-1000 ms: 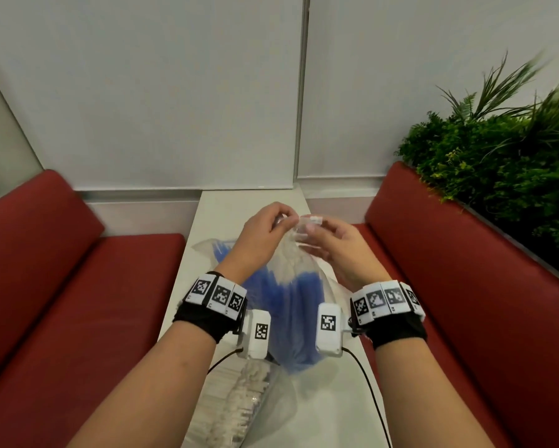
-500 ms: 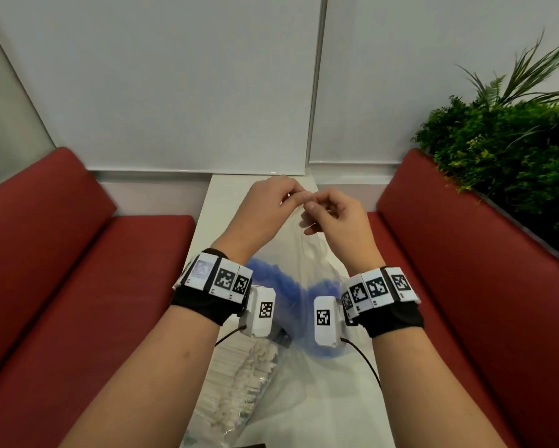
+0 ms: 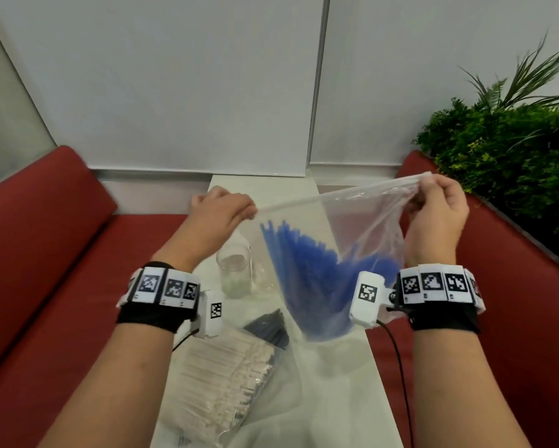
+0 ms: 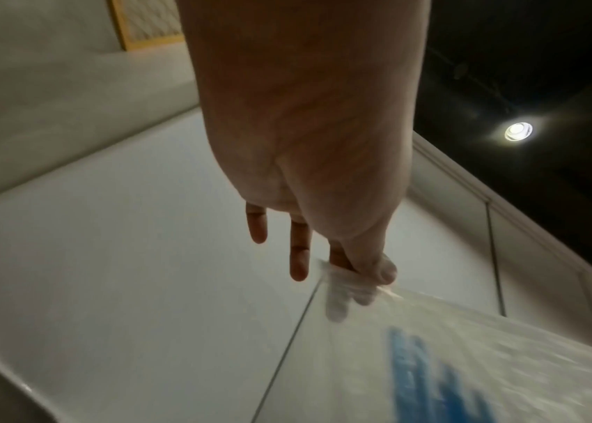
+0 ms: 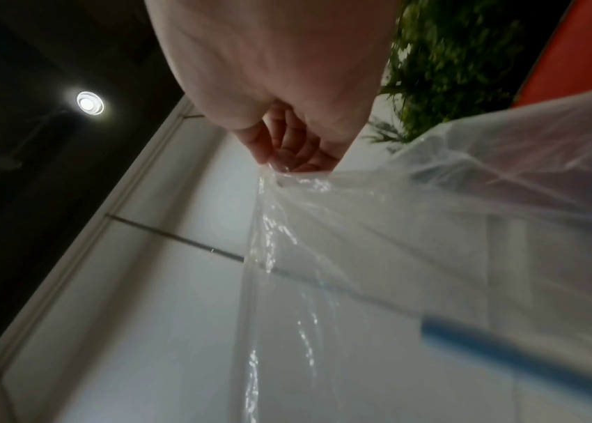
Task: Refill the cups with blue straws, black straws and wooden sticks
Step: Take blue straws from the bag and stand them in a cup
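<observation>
A clear plastic bag (image 3: 352, 218) full of blue straws (image 3: 307, 270) hangs in the air over the table, its top edge stretched wide between my hands. My left hand (image 3: 220, 211) pinches the bag's left top corner (image 4: 352, 283) between thumb and forefinger. My right hand (image 3: 433, 211) pinches the right top corner (image 5: 287, 174), held a little higher. An empty clear cup (image 3: 234, 273) stands on the table below my left hand. A bag of black straws (image 3: 268, 328) and a bag of wooden sticks (image 3: 223, 373) lie nearer to me.
The narrow white table (image 3: 346, 399) runs between two red benches, one on the left (image 3: 45, 270) and one on the right (image 3: 514, 270). Green plants (image 3: 504, 140) fill a planter behind the right bench. White wall panels (image 3: 174, 76) close the far end.
My hands were close together at the bag's top; they have now moved apart, stretching the top edge wide. The bag has lifted, and the cup is uncovered.
</observation>
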The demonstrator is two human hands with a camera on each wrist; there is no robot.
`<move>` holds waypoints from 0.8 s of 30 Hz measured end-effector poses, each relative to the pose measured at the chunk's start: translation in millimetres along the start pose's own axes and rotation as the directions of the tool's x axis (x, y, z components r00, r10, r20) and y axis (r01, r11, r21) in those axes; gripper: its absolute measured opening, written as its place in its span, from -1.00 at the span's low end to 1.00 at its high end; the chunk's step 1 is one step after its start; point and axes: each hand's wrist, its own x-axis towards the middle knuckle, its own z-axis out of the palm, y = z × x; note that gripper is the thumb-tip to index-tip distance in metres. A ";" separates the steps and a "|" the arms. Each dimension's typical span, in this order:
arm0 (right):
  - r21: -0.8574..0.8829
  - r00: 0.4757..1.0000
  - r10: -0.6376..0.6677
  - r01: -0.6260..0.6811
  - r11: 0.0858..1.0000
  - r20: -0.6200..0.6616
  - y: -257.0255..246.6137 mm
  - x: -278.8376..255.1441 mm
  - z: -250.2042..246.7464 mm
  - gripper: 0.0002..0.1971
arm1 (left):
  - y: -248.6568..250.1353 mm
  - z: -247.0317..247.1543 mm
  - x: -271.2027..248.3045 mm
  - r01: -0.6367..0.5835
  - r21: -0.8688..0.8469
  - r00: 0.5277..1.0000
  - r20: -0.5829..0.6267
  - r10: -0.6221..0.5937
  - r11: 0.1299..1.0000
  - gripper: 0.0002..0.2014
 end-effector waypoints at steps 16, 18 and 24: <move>0.332 0.853 0.407 -0.506 0.796 0.326 30.0 -35.2 21.8 -0.67 | 59.6 40.9 -6.2 0.336 -0.351 0.907 -0.130 -0.401 0.874 -0.45; 0.265 0.831 0.413 -0.522 0.811 0.373 33.3 -40.4 19.3 -0.61 | 70.7 42.4 -5.6 0.517 -0.297 0.856 0.162 -0.492 0.803 -0.19; 0.030 0.689 0.442 -0.558 0.829 0.575 50.3 -59.9 2.1 -0.75 | 88.2 46.0 2.1 0.762 -0.576 0.647 0.685 -0.335 0.296 -0.30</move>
